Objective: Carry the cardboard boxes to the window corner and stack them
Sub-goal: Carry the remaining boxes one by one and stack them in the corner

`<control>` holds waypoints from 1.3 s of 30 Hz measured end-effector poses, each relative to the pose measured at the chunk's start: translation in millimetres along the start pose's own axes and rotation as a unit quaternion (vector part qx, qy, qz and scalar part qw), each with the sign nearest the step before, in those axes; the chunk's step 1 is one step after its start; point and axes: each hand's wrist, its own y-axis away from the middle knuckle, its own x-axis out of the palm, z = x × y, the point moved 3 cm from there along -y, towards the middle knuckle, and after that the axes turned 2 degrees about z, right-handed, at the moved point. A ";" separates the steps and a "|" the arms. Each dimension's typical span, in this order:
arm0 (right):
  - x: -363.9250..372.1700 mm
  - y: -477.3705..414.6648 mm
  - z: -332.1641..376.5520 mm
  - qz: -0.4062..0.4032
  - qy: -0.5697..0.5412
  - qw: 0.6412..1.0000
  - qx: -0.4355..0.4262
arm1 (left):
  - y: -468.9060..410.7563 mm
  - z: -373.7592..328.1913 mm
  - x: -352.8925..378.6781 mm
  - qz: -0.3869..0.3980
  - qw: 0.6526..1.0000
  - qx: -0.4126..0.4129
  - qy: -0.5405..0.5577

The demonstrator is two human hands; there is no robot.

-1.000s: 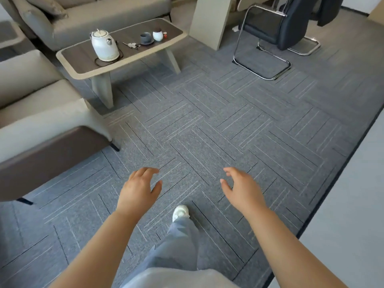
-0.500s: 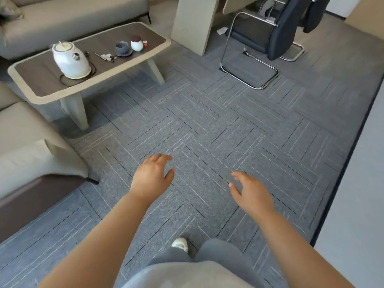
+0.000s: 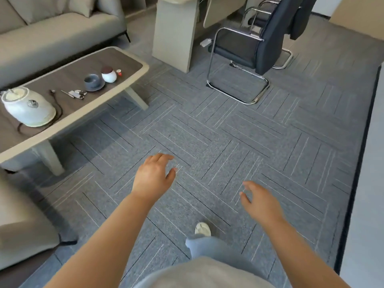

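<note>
- Left grip (image 3: 153, 177), right grip (image 3: 261, 204): both empty, fingers loosely spread, above grey carpet (image 3: 228, 132).
- Worktop (image 3: 124, 59) at left carries white kettle (image 3: 29, 107), dark cup (image 3: 93, 81), white jar (image 3: 108, 74).
- Black chair (image 3: 268, 44) ahead.

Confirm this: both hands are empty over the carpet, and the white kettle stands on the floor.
One error: the head view shows the white kettle on the coffee table, not the floor. The left hand and right hand are empty over the carpet.

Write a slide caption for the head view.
Left hand and right hand, both empty, above grey carpet near coffee table.
</note>
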 end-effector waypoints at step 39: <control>-166.5 -757.2 216.8 0.030 0.001 0.999 -0.025 | -763.1 137.9 -96.0 -0.037 0.996 -0.074 0.024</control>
